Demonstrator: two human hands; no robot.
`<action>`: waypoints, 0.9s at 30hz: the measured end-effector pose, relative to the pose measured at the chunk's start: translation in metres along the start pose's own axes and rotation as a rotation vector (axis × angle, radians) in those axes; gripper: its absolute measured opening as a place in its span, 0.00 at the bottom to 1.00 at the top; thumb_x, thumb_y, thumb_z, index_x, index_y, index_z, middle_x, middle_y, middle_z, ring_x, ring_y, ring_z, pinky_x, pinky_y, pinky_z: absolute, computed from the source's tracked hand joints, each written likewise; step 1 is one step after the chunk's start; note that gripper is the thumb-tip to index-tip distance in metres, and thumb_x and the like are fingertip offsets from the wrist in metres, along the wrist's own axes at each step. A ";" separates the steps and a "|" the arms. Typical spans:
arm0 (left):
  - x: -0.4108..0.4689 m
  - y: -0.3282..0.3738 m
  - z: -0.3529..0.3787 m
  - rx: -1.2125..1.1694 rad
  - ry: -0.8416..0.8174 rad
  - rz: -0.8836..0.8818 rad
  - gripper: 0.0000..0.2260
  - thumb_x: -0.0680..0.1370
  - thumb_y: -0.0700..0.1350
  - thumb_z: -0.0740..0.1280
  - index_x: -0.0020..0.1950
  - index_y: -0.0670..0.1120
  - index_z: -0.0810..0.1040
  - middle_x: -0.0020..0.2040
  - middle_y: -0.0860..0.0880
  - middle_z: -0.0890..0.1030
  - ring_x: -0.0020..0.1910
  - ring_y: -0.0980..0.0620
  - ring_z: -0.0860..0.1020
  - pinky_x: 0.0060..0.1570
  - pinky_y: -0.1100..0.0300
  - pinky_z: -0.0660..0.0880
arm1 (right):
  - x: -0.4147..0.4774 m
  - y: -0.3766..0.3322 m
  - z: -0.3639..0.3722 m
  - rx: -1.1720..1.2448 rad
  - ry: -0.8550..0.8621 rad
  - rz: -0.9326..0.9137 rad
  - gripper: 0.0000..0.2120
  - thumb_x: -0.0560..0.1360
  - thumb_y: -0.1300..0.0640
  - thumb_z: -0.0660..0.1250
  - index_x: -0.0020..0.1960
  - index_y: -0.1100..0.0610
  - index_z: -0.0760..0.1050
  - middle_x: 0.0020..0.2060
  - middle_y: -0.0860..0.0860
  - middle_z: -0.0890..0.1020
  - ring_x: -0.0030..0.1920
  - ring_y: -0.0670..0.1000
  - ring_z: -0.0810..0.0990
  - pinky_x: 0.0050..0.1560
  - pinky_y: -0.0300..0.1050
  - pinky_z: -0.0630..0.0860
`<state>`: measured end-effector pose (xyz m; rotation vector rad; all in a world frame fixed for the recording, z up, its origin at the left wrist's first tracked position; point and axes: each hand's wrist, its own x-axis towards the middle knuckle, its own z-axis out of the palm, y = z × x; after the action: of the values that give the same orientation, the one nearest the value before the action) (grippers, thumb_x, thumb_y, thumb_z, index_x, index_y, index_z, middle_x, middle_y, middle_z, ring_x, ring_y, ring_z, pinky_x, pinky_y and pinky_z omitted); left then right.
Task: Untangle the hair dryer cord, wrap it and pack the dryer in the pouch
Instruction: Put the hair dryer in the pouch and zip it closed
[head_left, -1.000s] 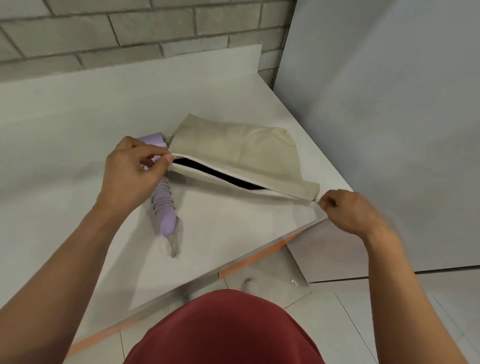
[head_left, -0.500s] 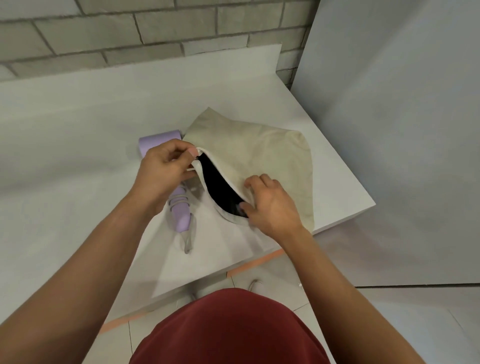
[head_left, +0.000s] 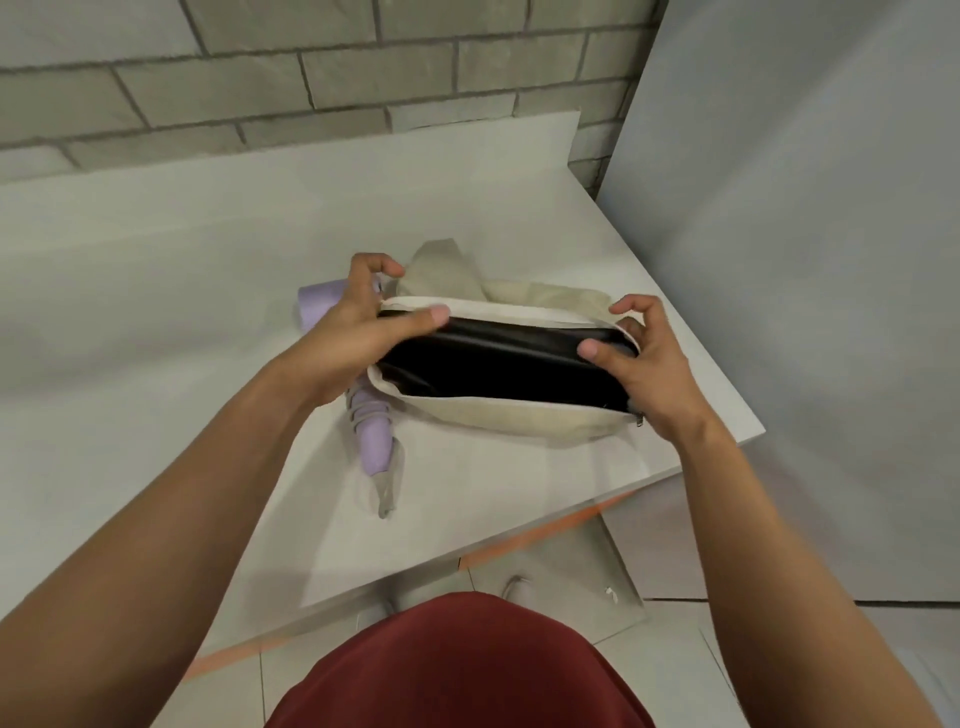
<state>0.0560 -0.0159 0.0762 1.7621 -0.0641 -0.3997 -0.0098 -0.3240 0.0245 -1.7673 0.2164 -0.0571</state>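
A beige pouch (head_left: 511, 421) with a black lining stands on the white table, its mouth spread wide toward me. My left hand (head_left: 358, 332) grips the left end of the rim, thumb inside the opening. Gripping the right end by the zipper pull is my right hand (head_left: 641, 358), thumb also inside. The lilac hair dryer (head_left: 374, 441) lies on the table to the left of the pouch, partly hidden under my left hand. Its grey cord is wound round the handle, and the plug end sticks out toward me.
The white table (head_left: 156, 322) runs back to a grey brick wall (head_left: 311, 78). A grey panel (head_left: 805, 260) closes off the right side. The table's right corner (head_left: 753, 436) lies just beyond my right hand. Tiled floor and my red shirt fill the bottom of the view.
The pouch has turned so its mouth faces me and has been pulled wide open. My right hand moved from the lower rim to the right end; my left hand keeps the left end.
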 end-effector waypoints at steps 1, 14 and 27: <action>0.000 -0.002 -0.006 0.075 -0.108 0.058 0.26 0.77 0.43 0.75 0.67 0.50 0.63 0.53 0.49 0.75 0.45 0.57 0.81 0.45 0.64 0.79 | 0.002 -0.001 -0.006 0.048 -0.035 -0.020 0.20 0.74 0.50 0.79 0.56 0.44 0.70 0.56 0.54 0.81 0.54 0.51 0.81 0.55 0.53 0.79; 0.022 -0.011 -0.007 0.782 0.009 0.534 0.17 0.80 0.45 0.72 0.68 0.52 0.77 0.54 0.53 0.85 0.52 0.50 0.81 0.58 0.55 0.76 | 0.032 -0.014 -0.034 -0.688 -0.148 -0.331 0.11 0.75 0.57 0.78 0.56 0.47 0.84 0.56 0.45 0.75 0.54 0.45 0.77 0.56 0.40 0.76; 0.024 -0.003 -0.015 1.107 0.010 1.020 0.10 0.83 0.43 0.66 0.62 0.54 0.74 0.47 0.50 0.74 0.42 0.46 0.75 0.28 0.49 0.75 | 0.041 -0.035 -0.026 -0.803 0.188 -0.365 0.11 0.86 0.57 0.56 0.67 0.50 0.71 0.57 0.55 0.84 0.53 0.62 0.80 0.53 0.57 0.78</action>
<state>0.0823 -0.0071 0.0705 2.4683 -1.3226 0.5104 0.0307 -0.3494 0.0609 -2.5884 0.0431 -0.4526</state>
